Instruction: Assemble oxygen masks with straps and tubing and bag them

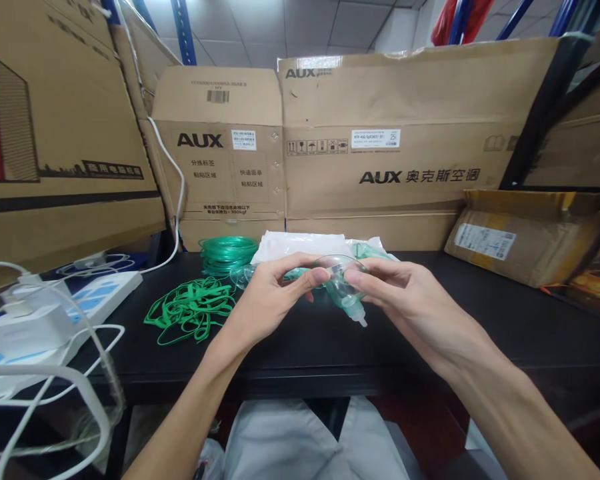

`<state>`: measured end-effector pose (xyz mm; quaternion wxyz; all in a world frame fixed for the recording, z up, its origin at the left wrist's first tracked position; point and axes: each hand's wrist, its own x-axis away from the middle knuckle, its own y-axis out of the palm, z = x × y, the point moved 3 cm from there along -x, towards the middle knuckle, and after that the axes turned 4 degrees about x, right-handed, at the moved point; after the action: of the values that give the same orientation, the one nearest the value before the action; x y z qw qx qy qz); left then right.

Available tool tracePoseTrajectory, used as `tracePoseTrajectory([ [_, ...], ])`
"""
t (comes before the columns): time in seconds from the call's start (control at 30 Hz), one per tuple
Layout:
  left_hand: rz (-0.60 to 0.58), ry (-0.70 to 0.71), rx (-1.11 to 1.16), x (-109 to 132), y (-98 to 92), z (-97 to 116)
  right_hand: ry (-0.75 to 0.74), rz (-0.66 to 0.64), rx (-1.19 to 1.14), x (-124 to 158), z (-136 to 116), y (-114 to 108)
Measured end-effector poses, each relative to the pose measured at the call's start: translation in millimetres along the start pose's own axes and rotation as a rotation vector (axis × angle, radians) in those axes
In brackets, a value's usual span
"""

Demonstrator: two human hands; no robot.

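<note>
A clear greenish oxygen mask (341,287) is held up between my two hands, above the black table. My left hand (283,287) pinches its left edge between thumb and fingers. On the other side, my right hand (395,283) grips the right edge the same way. The mask's pale connector tip points down and slightly right. Behind my left hand lie a coil of green tubing (227,253) and a tangled heap of green elastic cord (193,308). White plastic packaging (300,245) rests just beyond my hands, and a clear bag (373,249) with something green sits beside it.
A white power strip (103,293) with plugs and looping white cables stands at the left of the black table (300,353). Large cardboard boxes (370,153) form a wall at the back. A smaller taped box (525,233) sits at the right.
</note>
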<state>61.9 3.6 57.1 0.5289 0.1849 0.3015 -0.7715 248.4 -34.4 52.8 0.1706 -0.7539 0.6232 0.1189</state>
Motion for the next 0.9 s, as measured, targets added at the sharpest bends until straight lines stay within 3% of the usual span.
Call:
tracePoseTrajectory([
  [0.43, -0.002, 0.022, 0.047, 1, -2.1, 3, -0.131, 0.147, 0.121, 4, 1, 2],
  [0.9, -0.019, 0.108, -0.047, 5, -2.7, 17, -0.135, 0.021, 0.068, 2, -4, -3],
])
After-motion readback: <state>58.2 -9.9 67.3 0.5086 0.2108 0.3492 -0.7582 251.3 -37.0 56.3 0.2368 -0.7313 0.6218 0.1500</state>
